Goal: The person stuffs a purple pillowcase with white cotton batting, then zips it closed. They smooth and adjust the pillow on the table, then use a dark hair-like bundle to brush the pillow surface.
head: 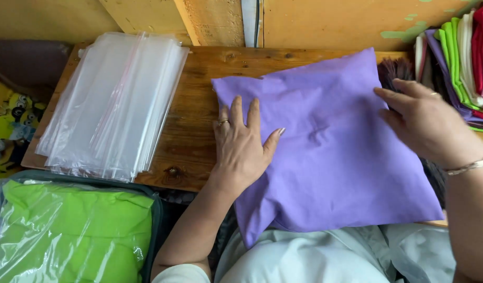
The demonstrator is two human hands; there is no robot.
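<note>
Soft, even daylight, faint shadows, sharp focus, glare on the plastic bags point(113, 99).

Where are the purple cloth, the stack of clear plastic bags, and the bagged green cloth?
purple cloth point(336, 157), head view, bare middle of the fabric between the hands.
stack of clear plastic bags point(113, 105), head view, centre of the top bag.
bagged green cloth point(68, 236), head view, middle of the wrapped green fabric.

Stacked coloured cloths point(469, 63) run off the right edge.
</note>
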